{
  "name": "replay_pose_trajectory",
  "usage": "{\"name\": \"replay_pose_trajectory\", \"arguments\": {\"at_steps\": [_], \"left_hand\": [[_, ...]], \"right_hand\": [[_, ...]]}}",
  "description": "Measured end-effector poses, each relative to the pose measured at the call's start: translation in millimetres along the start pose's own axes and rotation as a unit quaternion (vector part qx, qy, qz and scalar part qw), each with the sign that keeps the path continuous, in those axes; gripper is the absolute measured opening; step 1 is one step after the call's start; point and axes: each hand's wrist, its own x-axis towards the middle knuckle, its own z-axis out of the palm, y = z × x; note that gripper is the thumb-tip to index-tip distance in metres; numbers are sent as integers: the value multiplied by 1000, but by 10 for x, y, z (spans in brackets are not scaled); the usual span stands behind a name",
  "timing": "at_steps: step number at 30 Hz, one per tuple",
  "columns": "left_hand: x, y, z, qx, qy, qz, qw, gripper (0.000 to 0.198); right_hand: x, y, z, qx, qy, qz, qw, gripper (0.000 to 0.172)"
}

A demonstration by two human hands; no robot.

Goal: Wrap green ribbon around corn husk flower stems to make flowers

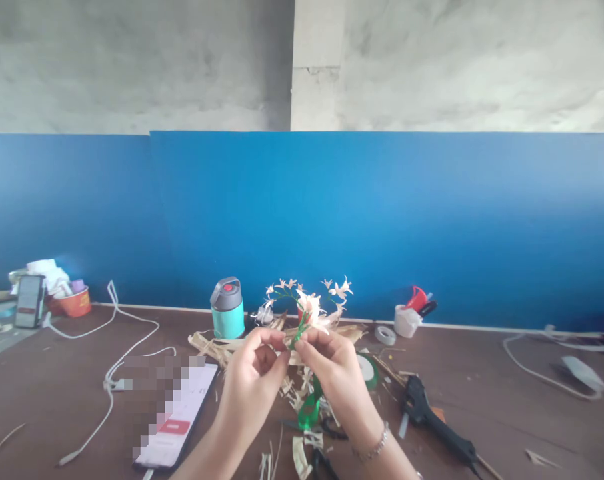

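Observation:
Pale cream artificial flowers (311,308) with a green-wrapped stem stand up between my two hands, with curved sprigs of small blossoms out to both sides. My left hand (258,370) is closed, thumb and fingertips pinching at the lower stem. Just beside it, my right hand (335,363) pinches the same stem below the largest blooms. A strip of green tape (309,410) hangs or lies below my hands; its upper end is hidden. Behind my right wrist lies a green-and-white tape roll (367,371). Dried pale husk strips (212,348) are scattered around and beneath my hands.
A teal flask (228,313) stands behind my left hand. On the left lie a phone (175,423) and a white cable (132,353). To the right are a black glue gun (439,423), a white cup (407,321) and a white tape roll (385,335). A blue partition (382,213) closes the back.

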Motion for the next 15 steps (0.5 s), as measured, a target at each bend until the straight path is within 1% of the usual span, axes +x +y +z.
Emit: {"name": "replay_pose_trajectory", "arguments": {"at_steps": [2, 4, 5, 6, 8, 11, 13, 15], "left_hand": [[-15, -44, 17, 81, 53, 117, 988, 6], [-32, -85, 25, 131, 93, 221, 962, 10], [-42, -99, 24, 141, 100, 255, 951, 13], [-53, -106, 21, 149, 98, 261, 949, 15], [-72, -98, 9, 148, 86, 241, 955, 17], [-69, -43, -15, 104, 81, 176, 976, 11], [-41, 1, -30, 53, 65, 93, 992, 4], [-3, 41, -44, -24, 20, -23, 999, 13]], "right_hand": [[-7, -18, 9, 0, -1, -3, 1000, 21], [-17, -37, 18, -5, -2, -3, 1000, 21], [-22, -47, 22, -8, -2, -4, 1000, 22], [-26, -54, 26, -11, 0, -6, 1000, 21], [-34, -62, 34, -16, 6, -9, 1000, 22], [-37, -49, 46, -24, 10, -13, 1000, 23], [-33, -27, 46, -26, 12, -16, 999, 22], [-24, -4, 37, -20, 7, -23, 1000, 21]]}}
